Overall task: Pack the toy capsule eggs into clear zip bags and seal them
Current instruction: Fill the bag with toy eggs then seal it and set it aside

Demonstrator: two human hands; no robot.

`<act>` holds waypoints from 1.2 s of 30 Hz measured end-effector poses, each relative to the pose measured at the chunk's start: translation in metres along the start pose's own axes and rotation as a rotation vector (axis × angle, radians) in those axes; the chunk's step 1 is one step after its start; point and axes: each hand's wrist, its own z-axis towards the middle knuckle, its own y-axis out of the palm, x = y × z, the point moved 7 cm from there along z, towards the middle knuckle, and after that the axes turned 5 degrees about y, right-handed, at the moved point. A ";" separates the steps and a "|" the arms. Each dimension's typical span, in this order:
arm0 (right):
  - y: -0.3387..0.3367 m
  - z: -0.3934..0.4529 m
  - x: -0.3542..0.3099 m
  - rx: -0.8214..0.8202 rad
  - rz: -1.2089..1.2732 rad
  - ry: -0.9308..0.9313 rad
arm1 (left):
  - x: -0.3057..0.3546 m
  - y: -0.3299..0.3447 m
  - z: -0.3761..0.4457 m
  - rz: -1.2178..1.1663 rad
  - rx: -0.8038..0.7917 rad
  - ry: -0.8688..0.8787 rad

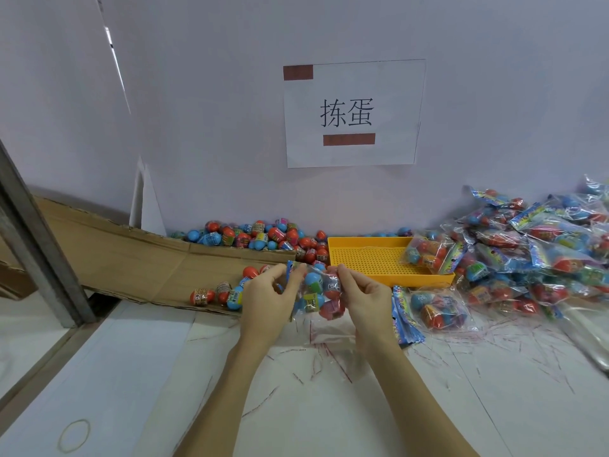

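Loose eggs [263, 237] lie left of the tray [369, 258], sealed bags [534, 245] piled to its right.

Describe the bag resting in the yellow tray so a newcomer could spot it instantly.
Find the white paper sign on the wall; just below it sits the yellow tray. The filled bag leans over the tray's right edge. It alone touches the tray; the rest are heaped to the right.

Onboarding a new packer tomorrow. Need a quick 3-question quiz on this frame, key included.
1. True or false: both hands pinch the top of the held bag.
2. What lies in the yellow tray? A) one filled bag B) loose eggs C) nothing
3. Which side holds the pile of packed bags?

Key: 1 true: left hand and right hand pinch it. 2 A. 3 right.
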 end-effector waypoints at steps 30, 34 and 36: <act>0.001 0.006 0.012 -0.104 0.458 0.233 | -0.006 0.018 -0.001 -0.481 -0.121 -0.211; 0.006 0.005 0.019 -0.140 0.564 0.339 | -0.011 0.016 0.000 -0.562 -0.091 -0.252; 0.009 0.004 0.023 -0.144 0.615 0.376 | -0.013 0.017 0.001 -0.600 -0.095 -0.274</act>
